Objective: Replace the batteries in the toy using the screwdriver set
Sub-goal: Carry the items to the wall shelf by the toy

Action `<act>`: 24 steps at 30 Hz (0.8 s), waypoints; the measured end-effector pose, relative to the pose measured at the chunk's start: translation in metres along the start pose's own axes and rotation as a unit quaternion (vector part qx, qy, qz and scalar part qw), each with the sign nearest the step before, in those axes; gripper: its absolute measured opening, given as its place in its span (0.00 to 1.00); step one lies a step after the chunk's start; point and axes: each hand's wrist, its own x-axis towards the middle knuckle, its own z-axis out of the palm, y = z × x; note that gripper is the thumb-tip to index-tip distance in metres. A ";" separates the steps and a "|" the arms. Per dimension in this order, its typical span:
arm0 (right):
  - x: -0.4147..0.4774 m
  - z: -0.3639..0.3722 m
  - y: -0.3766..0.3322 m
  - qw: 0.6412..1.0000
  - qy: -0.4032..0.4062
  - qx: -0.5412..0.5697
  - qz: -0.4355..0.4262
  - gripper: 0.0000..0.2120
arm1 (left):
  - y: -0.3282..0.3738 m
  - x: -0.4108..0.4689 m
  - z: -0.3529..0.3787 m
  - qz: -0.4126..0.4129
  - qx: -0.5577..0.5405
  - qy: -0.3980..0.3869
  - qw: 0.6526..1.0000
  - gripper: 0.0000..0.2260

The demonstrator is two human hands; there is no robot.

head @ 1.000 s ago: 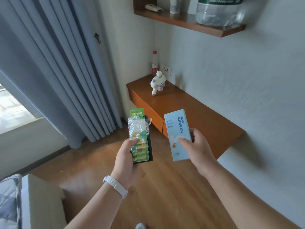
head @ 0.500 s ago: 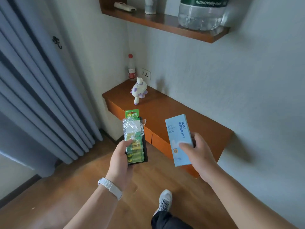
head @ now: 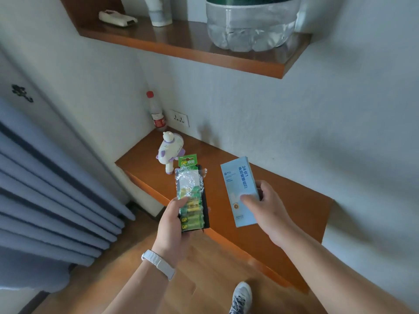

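A white and purple toy (head: pixel 169 151) stands upright on the far left end of a low wooden desk (head: pixel 283 214). My left hand (head: pixel 173 225) grips a green battery pack (head: pixel 192 196) with torn clear wrap, held in the air over the desk's front edge. My right hand (head: pixel 264 208) holds a light blue screwdriver set box (head: pixel 239 189), thumb across its face, over the middle of the desk. Both hands are nearer to me than the toy.
A red-capped bottle (head: pixel 155 113) stands in the corner behind the toy, by a wall socket (head: pixel 181 118). A wooden shelf (head: pixel 192 46) overhead carries a large water jug (head: pixel 251 21). Blue curtains (head: pixel 45 189) hang at left. My shoe (head: pixel 241 298) is on the wooden floor.
I have stepped closer to the desk, so the toy and shelf look larger and nearer. Both hands keep their hold and now hover over the desk.
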 end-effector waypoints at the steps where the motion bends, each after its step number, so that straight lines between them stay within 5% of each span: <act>1: 0.010 -0.008 0.001 1.000 0.006 0.003 0.005 0.10 | 0.000 0.011 0.011 -0.007 0.007 -0.002 1.000 0.21; 15: 0.062 -0.071 0.021 0.987 0.132 0.063 0.070 0.13 | -0.001 0.118 0.111 -0.060 0.087 -0.095 0.990 0.13; 24: 0.068 -0.054 0.054 0.946 0.278 0.081 0.143 0.12 | -0.009 0.178 0.120 -0.150 0.167 -0.198 0.954 0.11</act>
